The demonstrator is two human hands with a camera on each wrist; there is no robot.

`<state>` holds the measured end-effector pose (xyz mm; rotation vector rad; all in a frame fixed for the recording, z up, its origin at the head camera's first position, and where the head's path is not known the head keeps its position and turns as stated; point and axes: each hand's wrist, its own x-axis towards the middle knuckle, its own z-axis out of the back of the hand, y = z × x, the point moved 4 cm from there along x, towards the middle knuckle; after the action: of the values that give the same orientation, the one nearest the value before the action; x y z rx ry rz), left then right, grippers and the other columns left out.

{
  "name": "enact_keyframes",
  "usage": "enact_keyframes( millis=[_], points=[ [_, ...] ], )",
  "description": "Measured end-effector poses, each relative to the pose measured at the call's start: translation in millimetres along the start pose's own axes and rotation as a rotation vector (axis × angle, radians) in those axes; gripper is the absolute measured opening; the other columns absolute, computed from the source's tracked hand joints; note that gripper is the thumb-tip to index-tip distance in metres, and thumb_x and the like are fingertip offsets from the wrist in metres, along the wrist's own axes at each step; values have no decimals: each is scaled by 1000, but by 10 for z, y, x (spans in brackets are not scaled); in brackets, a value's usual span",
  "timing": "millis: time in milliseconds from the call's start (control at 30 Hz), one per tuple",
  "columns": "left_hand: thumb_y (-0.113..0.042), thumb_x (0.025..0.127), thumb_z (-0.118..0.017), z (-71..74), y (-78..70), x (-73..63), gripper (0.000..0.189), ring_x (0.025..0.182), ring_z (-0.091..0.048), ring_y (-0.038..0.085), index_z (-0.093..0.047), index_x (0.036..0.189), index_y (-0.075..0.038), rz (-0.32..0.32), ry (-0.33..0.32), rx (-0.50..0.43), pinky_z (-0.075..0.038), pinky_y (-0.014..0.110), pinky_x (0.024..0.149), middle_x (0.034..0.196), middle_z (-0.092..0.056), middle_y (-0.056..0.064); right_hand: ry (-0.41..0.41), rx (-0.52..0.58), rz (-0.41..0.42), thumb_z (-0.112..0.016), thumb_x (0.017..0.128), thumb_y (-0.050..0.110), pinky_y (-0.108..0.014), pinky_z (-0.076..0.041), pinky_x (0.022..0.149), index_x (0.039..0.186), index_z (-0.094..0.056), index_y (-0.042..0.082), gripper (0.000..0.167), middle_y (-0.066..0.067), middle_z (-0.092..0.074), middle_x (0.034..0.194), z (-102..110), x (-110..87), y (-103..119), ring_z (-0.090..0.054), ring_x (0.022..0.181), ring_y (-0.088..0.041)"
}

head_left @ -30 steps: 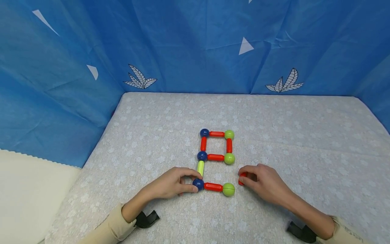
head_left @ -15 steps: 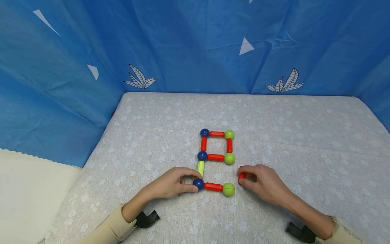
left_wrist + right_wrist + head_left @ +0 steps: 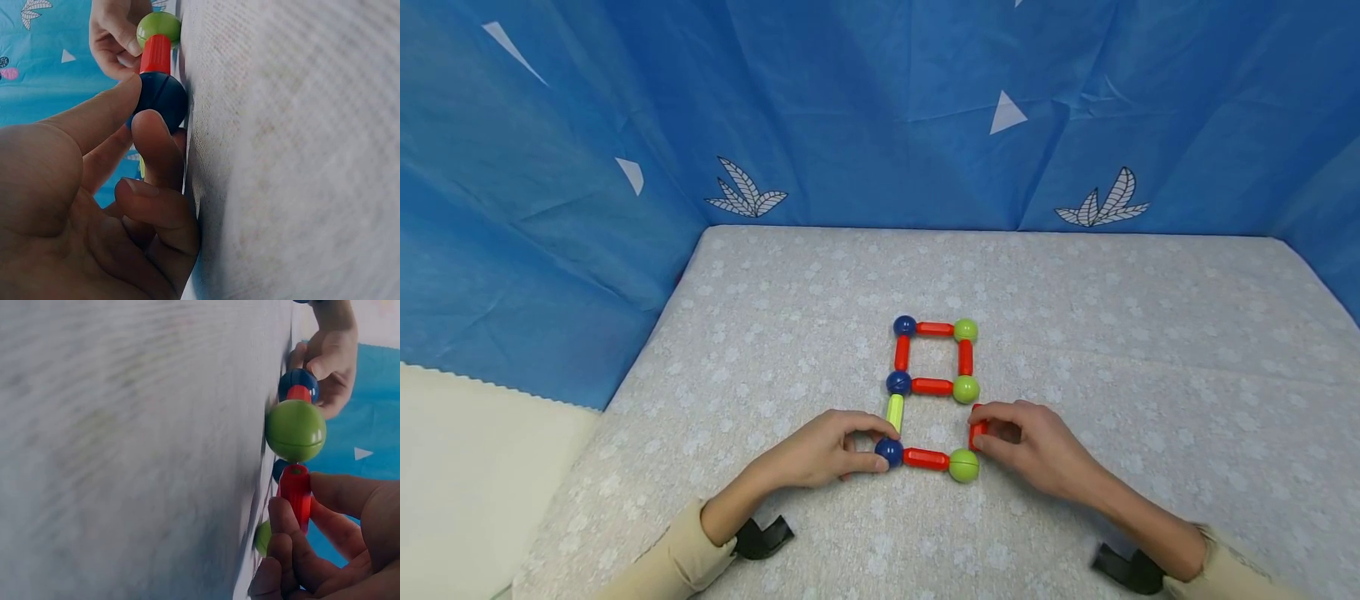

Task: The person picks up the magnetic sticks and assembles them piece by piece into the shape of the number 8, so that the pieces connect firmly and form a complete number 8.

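Note:
My left hand [image 3: 826, 450] pinches the near blue ball [image 3: 889, 452] between thumb and fingers, as the left wrist view also shows. From that ball a red stick [image 3: 925, 459] runs right to a green ball [image 3: 964, 466], and a yellow-green stick [image 3: 895, 413] runs up to another blue ball [image 3: 898, 382]. My right hand [image 3: 1036, 442] pinches a loose red stick [image 3: 295, 494] by thumb and fingers. It stands just right of the gap between the near green ball and the green ball [image 3: 966, 389] above. In the right wrist view its end is close to the near green ball; whether they touch I cannot tell.
Beyond the hands, red sticks [image 3: 936, 329] join blue and green balls into a flat square. All lie on a pale patterned tablecloth [image 3: 760, 333]. A blue curtain [image 3: 880, 117] hangs along the back and left side.
My right hand has moved left with the red stick, which now stands closer to the green balls. My left hand has stayed on the blue ball.

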<state>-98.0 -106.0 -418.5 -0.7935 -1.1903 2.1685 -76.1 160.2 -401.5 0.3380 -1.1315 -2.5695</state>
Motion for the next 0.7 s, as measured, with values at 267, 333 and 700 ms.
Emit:
enact_keyframes(
  millis=[267,333,700],
  points=[
    [-25,90,-75,1,-9,0,34,51,-55,11,-68,122,-18,-2,-1,0,-48,26,49,98,-63,-7,5,-10,-15,-73,89,11,-28,-46,62,105,-72,16,17,11,-59,78,-58,57,38,-54,70,-11],
    [-25,90,-75,1,-11,-1,34,51,-55,11,-69,122,-18,0,-2,-2,-48,26,49,98,-63,-7,6,-12,-16,-72,89,10,-28,-46,62,105,-72,16,17,10,-59,78,-61,63,43,-54,70,-11],
    [-25,89,-76,0,-8,1,34,50,-55,11,-69,121,-19,-4,-9,1,-48,26,49,99,-63,-8,7,20,-14,-72,90,14,-28,-45,64,108,-72,16,17,9,-59,81,-50,58,60,-53,74,-12]
  ],
)
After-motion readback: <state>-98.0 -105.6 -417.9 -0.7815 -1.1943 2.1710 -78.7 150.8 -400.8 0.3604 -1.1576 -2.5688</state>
